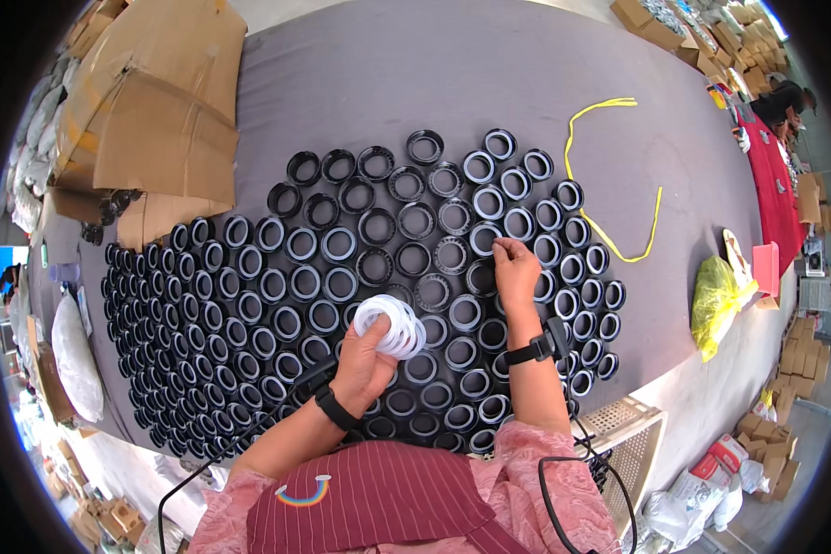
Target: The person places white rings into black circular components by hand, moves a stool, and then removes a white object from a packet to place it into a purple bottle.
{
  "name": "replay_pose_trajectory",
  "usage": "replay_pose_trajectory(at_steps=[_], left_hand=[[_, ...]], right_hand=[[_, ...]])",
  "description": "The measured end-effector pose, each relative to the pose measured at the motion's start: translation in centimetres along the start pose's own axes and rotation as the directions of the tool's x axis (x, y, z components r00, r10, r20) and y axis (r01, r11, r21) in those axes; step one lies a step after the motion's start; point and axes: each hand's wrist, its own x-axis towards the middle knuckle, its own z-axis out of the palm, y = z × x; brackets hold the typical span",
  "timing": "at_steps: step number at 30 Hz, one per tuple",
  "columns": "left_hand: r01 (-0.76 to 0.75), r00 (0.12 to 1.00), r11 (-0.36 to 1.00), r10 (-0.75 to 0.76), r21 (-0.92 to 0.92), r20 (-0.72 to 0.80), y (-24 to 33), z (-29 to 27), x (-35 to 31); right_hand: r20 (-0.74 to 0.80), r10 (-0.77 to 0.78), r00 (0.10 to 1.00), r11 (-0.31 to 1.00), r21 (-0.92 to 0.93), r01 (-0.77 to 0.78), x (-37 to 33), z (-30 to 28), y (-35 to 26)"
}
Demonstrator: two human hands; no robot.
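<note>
My left hand (367, 360) is closed around a fanned stack of thin white rings (399, 334), held above the table. My right hand (516, 269) reaches farther out, its thumb and fingers pinched at the right edge of a black ring (472, 245) with a pale inner band. Whatever sits between those fingertips is too small to make out. Many black rings lie in rows around both hands. Several, such as the far black ring (425, 147), look dark all round, while others, like the ring (339, 245), show a pale band inside the rim.
The grey-covered table (415, 65) carries a large cardboard box (166, 111) at the far left. A yellow strap (571, 138) curls right of the rings. A yellow plastic bag (716, 300) and a pink container (765, 268) lie at the right edge. A cream crate (632, 443) stands below.
</note>
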Motion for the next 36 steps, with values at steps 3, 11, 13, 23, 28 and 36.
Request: replay_pose_trajectory(at_steps=[3, 11, 13, 23, 28, 36], left_hand=[[0.002, 1.0, 1.0, -0.002, 0.002, 0.021, 0.2, 0.2, -0.2], [0.011, 0.998, 1.0, -0.009, -0.025, 0.059, 0.2, 1.0, 0.1], [0.002, 0.998, 1.0, 0.0, -0.026, 0.069, 0.1, 0.9, 0.1], [-0.027, 0.999, 0.998, 0.028, 0.056, -0.02, -0.4, 0.0, 0.2], [-0.03, 0.997, 0.998, 0.033, 0.047, -0.069, -0.5, -0.6, 0.1], [-0.029, 0.994, 0.994, 0.039, 0.102, -0.101, -0.3, -1.2, -0.2]], right_hand=[[0.005, -0.164, 0.986, 0.967, -0.197, 0.162, -0.2, -0.5, -1.5], [0.605, 0.113, 0.788, 0.91, 0.256, -0.327, -8.2, -1.7, -8.7], [0.697, 0.149, 0.701, 0.896, 0.204, -0.394, -10.1, -1.9, -9.7], [0.571, 0.238, 0.786, 0.842, 0.283, -0.46, -11.9, -2.2, -7.2], [0.533, 0.27, 0.802, 0.803, 0.335, -0.493, -12.0, -2.6, -7.0], [0.156, 0.189, 0.97, 0.908, 0.348, -0.233, -9.5, -3.8, -4.5]])
